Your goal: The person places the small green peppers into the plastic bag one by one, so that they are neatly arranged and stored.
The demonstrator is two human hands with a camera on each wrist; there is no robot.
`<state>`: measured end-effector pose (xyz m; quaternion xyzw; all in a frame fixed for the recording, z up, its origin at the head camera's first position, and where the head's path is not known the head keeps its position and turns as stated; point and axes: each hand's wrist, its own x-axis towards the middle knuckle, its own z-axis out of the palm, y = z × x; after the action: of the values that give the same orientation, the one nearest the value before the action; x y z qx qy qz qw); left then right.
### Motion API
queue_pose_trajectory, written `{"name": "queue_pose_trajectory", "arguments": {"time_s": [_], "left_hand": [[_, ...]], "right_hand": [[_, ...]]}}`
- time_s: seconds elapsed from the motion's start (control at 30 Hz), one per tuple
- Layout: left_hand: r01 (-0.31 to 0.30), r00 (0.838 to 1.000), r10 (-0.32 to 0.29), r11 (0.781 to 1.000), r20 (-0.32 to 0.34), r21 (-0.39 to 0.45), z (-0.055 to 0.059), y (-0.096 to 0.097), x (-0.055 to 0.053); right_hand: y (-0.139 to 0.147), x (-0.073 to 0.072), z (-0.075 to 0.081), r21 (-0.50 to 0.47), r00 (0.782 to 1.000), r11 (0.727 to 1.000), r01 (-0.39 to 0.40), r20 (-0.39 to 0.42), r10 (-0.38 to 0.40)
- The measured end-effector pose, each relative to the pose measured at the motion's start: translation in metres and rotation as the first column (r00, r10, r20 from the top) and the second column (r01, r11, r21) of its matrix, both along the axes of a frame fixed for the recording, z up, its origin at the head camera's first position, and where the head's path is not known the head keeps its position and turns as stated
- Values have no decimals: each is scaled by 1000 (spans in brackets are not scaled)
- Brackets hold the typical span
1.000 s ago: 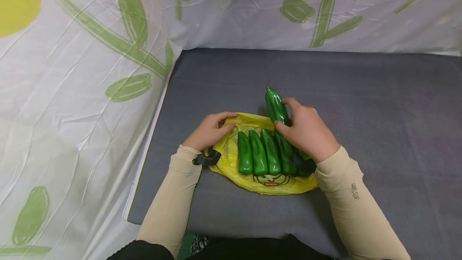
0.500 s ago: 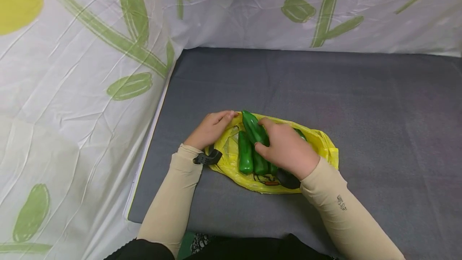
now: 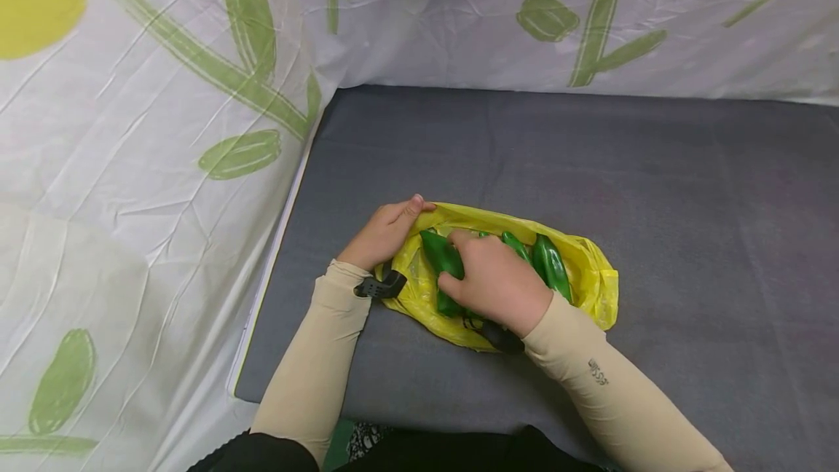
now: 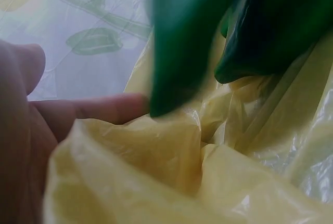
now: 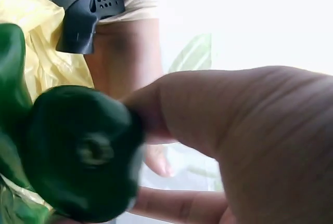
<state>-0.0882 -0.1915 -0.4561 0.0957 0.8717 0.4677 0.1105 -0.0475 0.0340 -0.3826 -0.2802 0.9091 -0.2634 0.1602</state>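
Observation:
A yellow plastic bag point(image 3: 598, 290) lies spread on the grey table with several green peppers point(image 3: 552, 265) on it. My right hand point(image 3: 496, 279) pinches one long green pepper point(image 3: 442, 253) between thumb and fingers, over the left part of the bag. In the right wrist view the blunt stem end of this held pepper point(image 4: 182, 42) point(image 5: 83, 154) faces the camera. My left hand point(image 3: 381, 233) rests at the bag's left edge, fingers extended along it, thumb raised. The right hand hides some of the peppers beneath it.
The grey table point(image 3: 688, 239) stretches to the right and behind the bag. A white sheet with printed green leaves point(image 3: 239, 155) hangs along the left and back edges. Black camera mounts point(image 3: 381, 285) sit on the wrists.
My right hand has carried the held pepper left and toward the body, from beyond the bag's far edge to its left part. The left hand stays at the edge, its thumb now raised.

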Motion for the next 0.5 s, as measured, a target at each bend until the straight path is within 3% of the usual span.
{"name": "queue_pose_trajectory", "arguments": {"time_s": [0.3, 0.5], "left_hand": [[-12, 1000, 11, 1000, 4, 2, 2, 0, 1], [-10, 1000, 10, 1000, -5, -7, 0, 0, 2]], "right_hand": [[-18, 6, -5, 23, 995, 1000, 7, -104, -4], [-27, 12, -12, 40, 992, 999, -26, -126, 31]]}}
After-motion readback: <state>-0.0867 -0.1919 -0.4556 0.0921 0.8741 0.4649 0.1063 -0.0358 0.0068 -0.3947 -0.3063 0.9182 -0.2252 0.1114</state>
